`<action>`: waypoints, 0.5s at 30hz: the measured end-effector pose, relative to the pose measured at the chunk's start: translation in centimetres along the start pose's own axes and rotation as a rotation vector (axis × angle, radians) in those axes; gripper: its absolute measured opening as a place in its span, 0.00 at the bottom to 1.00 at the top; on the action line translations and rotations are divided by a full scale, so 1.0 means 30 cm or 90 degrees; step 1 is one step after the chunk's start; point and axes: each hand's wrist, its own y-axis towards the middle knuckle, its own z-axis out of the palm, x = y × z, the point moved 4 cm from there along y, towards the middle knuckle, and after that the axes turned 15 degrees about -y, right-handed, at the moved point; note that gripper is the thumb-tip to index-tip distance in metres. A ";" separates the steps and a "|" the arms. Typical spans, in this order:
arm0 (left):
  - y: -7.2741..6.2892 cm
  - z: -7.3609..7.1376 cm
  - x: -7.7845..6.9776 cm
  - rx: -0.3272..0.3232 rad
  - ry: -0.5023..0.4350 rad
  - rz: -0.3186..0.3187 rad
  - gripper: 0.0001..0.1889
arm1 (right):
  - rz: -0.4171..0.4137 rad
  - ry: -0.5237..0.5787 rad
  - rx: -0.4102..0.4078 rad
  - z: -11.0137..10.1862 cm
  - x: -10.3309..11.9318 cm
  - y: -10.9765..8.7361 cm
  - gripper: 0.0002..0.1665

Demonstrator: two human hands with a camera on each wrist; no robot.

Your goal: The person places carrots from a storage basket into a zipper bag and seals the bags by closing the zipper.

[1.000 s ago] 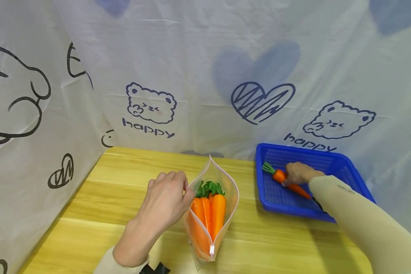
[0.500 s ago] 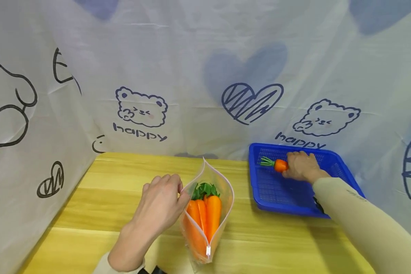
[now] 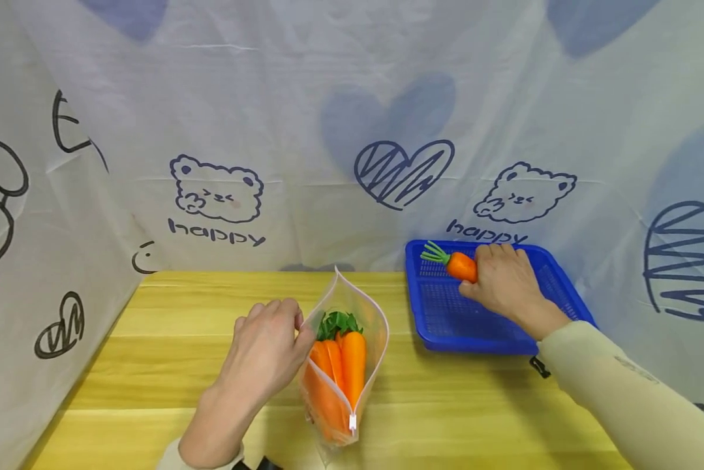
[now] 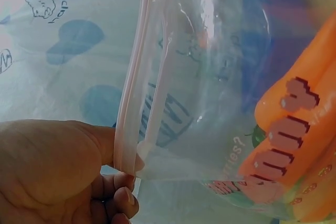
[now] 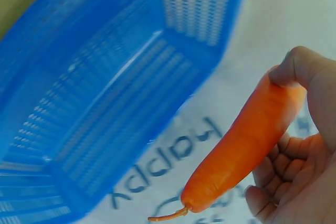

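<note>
My left hand (image 3: 263, 352) pinches the left edge of a clear zip bag (image 3: 378, 313) between thumb and fingers; the left wrist view shows the thumb over the zip strip. The bag's mouth gapes, with a white slider (image 3: 353, 422) at its near end. Inside lie several orange carrots (image 3: 354, 362) with leafy green tops (image 3: 338, 322). Over the blue basket (image 3: 422, 329), my right hand (image 3: 507, 281) grips another carrot (image 3: 462, 266), its green stems pointing left. In the right wrist view the thumb presses this carrot (image 5: 236, 150) from one side, curled fingers beneath, its thin root tip free.
The blue perforated basket stands at the back right of the yellow wood-grain table (image 3: 181, 313). A pale curtain (image 3: 305, 130) with bear and heart drawings hangs behind and along the left side.
My right hand has lifted the carrot from the basket floor to above the basket. My left hand keeps its hold on the bag. The head view has turned to the right.
</note>
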 end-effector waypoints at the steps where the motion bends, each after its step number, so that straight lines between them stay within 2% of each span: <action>1: -0.001 -0.001 0.000 -0.002 0.000 0.000 0.05 | 0.002 0.002 -0.008 -0.022 0.010 -0.008 0.28; 15: -0.001 0.005 -0.010 0.002 -0.028 -0.009 0.05 | -0.009 0.036 -0.058 -0.307 0.173 -0.107 0.26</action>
